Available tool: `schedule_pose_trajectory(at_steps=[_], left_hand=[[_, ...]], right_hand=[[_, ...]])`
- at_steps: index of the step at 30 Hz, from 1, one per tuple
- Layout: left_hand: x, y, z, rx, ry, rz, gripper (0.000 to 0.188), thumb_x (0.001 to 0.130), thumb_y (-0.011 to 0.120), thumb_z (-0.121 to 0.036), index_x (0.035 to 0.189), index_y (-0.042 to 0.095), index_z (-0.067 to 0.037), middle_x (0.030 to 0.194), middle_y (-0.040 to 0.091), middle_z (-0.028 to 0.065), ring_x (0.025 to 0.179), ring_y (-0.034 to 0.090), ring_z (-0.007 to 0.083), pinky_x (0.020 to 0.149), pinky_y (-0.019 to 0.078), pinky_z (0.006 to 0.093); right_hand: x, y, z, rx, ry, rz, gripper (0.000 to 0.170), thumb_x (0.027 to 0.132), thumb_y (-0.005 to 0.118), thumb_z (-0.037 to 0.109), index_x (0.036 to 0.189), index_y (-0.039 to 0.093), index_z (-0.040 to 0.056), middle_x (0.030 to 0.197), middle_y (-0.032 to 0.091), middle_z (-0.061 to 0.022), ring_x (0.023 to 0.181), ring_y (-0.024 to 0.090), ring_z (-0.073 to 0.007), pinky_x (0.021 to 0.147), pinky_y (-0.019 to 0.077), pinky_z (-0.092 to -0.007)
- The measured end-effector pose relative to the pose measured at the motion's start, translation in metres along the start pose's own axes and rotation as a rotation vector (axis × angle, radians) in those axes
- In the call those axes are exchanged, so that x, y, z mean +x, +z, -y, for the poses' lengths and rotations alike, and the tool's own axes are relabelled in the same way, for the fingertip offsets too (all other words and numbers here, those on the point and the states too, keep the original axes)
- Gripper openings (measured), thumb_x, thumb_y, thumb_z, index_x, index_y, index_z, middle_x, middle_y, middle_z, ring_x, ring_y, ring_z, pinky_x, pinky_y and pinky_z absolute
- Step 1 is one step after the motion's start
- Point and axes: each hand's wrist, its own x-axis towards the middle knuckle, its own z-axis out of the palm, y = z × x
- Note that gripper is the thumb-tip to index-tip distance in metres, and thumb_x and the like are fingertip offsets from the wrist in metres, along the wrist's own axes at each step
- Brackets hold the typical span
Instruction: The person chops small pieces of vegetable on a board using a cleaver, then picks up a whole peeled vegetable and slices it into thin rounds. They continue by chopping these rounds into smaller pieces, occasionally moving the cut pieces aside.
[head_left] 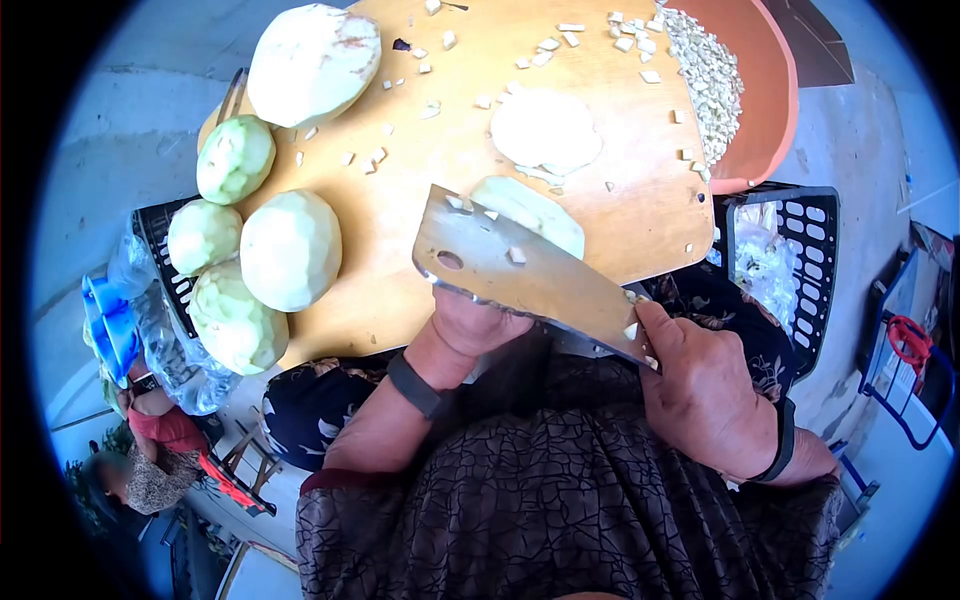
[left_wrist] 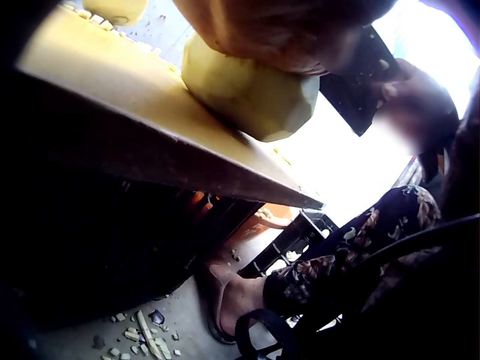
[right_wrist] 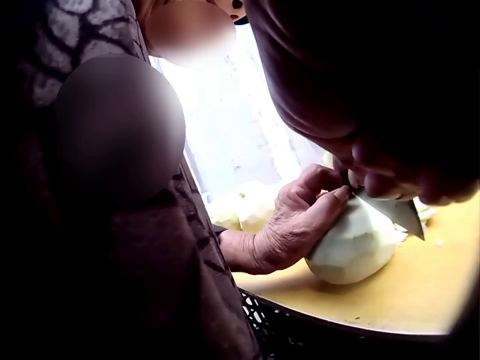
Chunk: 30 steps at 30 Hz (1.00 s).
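A cleaver with a wide metal blade is in my right hand, fingers curled round its handle. Small pale bits cling to the blade. My left hand is partly hidden below the blade in the head view. In the right wrist view, the left hand grips a pale peeled vegetable that rests on the board, thumb and bent fingers near its top. Beside it are the cleaver blade and my right hand. The left wrist view shows the vegetable under the left hand.
On the wooden board several peeled vegetables stand at the left, with small cubes scattered about. An orange bowl of diced pieces is at the upper right, above a black crate. Another person is at the lower left.
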Motion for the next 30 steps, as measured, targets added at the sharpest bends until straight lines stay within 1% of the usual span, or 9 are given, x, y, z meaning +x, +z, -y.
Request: schedule_pose_trajectory(at_steps=[2, 6, 8, 11, 14, 17, 23, 26, 30], left_hand=[[0.000, 0.002, -0.002, 0.235, 0.082, -0.005, 0.050, 0.083, 0.072, -0.024, 0.127, 0.051, -0.014, 0.131, 0.056, 0.0079, 0.121, 0.054, 0.0297, 0.105, 0.0421, 0.0468], [0.003, -0.002, -0.014, 1.344, 0.486, -0.034, 0.039, 0.077, 0.073, -0.021, 0.113, 0.062, -0.013, 0.122, 0.061, 0.0089, 0.114, 0.058, 0.0317, 0.100, 0.0434, 0.0470], [0.003, -0.002, -0.017, 1.619, 0.616, -0.052, 0.033, 0.074, 0.074, -0.019, 0.106, 0.067, -0.012, 0.118, 0.064, 0.0094, 0.111, 0.059, 0.0327, 0.098, 0.0440, 0.0471], [0.005, 0.000, -0.016, 1.720, 0.697, -0.064, 0.027, 0.070, 0.075, -0.017, 0.096, 0.075, -0.011, 0.111, 0.068, 0.0102, 0.105, 0.061, 0.0343, 0.094, 0.0450, 0.0472], [0.010, 0.006, -0.020, 1.764, 0.792, -0.065, 0.024, 0.069, 0.076, -0.015, 0.091, 0.074, -0.009, 0.106, 0.067, 0.0101, 0.101, 0.059, 0.0316, 0.093, 0.0425, 0.0456], [0.013, 0.008, -0.022, 1.760, 0.837, -0.065, 0.022, 0.067, 0.075, -0.013, 0.089, 0.072, -0.007, 0.098, 0.063, 0.0099, 0.096, 0.057, 0.0309, 0.090, 0.0408, 0.0450], [0.017, 0.012, -0.026, 1.754, 0.880, -0.092, 0.023, 0.066, 0.073, -0.012, 0.088, 0.070, -0.006, 0.096, 0.058, 0.0094, 0.088, 0.054, 0.0306, 0.083, 0.0409, 0.0451], [0.012, 0.014, -0.026, 1.783, 0.806, -0.114, 0.029, 0.069, 0.072, -0.007, 0.098, 0.071, -0.002, 0.107, 0.063, 0.0154, 0.097, 0.057, 0.0361, 0.087, 0.0457, 0.0440], [0.012, 0.014, -0.026, 1.740, 0.801, -0.128, 0.027, 0.070, 0.072, -0.008, 0.096, 0.072, -0.003, 0.104, 0.064, 0.0159, 0.096, 0.058, 0.0361, 0.087, 0.0466, 0.0438]], right_hand=[[0.001, 0.002, -0.002, 0.007, -0.011, -0.027, 0.040, 0.076, 0.063, 0.003, 0.113, 0.056, -0.0112, 0.068, 0.059, -0.0146, 0.055, 0.062, -0.0310, 0.050, 0.0489, -0.0416], [0.004, 0.002, -0.004, -0.003, 0.072, 0.037, 0.042, 0.073, 0.066, -0.003, 0.114, 0.054, -0.0061, 0.075, 0.062, -0.0190, 0.068, 0.063, -0.0393, 0.058, 0.0489, -0.0467], [0.009, 0.002, -0.004, 0.002, 0.075, 0.036, 0.035, 0.074, 0.065, -0.003, 0.108, 0.056, -0.0052, 0.073, 0.062, -0.0200, 0.067, 0.063, -0.0407, 0.058, 0.0487, -0.0474], [0.019, -0.001, -0.003, -0.013, 0.093, 0.067, 0.026, 0.075, 0.065, -0.002, 0.100, 0.057, -0.0047, 0.071, 0.062, -0.0212, 0.067, 0.063, -0.0418, 0.060, 0.0495, -0.0480], [0.022, 0.002, -0.008, 0.012, -0.025, -0.053, 0.007, 0.077, 0.059, 0.001, 0.082, 0.057, -0.0033, 0.061, 0.061, -0.0190, 0.055, 0.063, -0.0363, 0.054, 0.0515, -0.0445], [0.027, 0.007, -0.009, 0.009, -0.017, -0.029, 0.006, 0.077, 0.059, 0.001, 0.081, 0.057, -0.0036, 0.062, 0.061, -0.0210, 0.057, 0.064, -0.0386, 0.057, 0.0523, -0.0462], [0.034, 0.008, -0.008, 0.057, 0.113, 0.062, 0.016, 0.080, 0.067, 0.004, 0.094, 0.061, -0.0026, 0.074, 0.064, -0.0243, 0.073, 0.064, -0.0442, 0.066, 0.0518, -0.0485], [0.026, 0.007, -0.008, 0.088, 0.060, 0.043, 0.024, 0.080, 0.070, 0.006, 0.100, 0.062, -0.0018, 0.078, 0.065, -0.0229, 0.074, 0.065, -0.0419, 0.066, 0.0518, -0.0466], [0.018, -0.005, -0.011, 0.158, 0.000, -0.034, 0.022, 0.081, 0.073, 0.015, 0.090, 0.059, 0.0002, 0.076, 0.067, -0.0182, 0.073, 0.068, -0.0368, 0.066, 0.0528, -0.0440]])
